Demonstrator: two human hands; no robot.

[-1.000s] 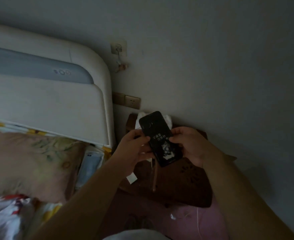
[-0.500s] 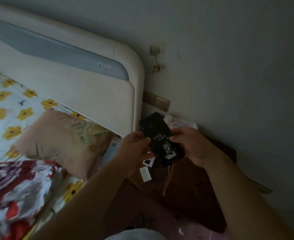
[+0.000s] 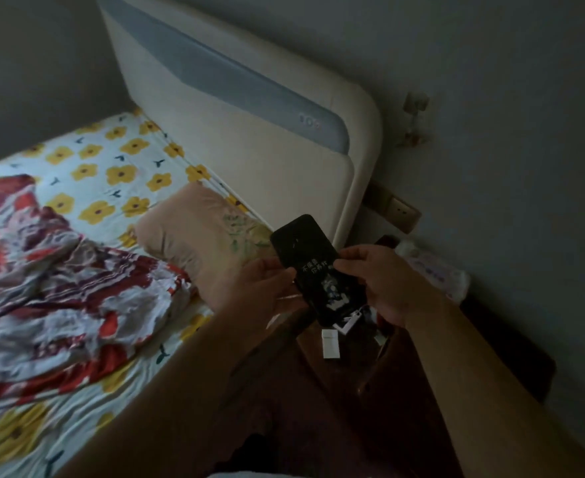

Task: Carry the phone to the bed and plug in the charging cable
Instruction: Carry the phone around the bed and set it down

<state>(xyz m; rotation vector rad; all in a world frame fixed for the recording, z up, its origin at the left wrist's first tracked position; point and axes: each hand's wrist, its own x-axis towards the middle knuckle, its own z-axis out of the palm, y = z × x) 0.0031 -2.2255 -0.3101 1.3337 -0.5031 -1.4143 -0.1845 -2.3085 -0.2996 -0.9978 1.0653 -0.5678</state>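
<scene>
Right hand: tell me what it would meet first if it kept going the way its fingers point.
The right hand points left across the phone it grips. Past the phone, the left hand on the opposite edge comes first, then probably the pink pillow, though depth is unclear in this dim view.

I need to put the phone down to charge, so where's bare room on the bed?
Free: the flowered sheet between the headboard, the pillow and the crumpled red blanket. Crowded: the nightstand beside the bed, scattered with small white items.

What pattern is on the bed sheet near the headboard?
White bed sheet printed with yellow flowers and small dark marks, seen in the head view.
</scene>
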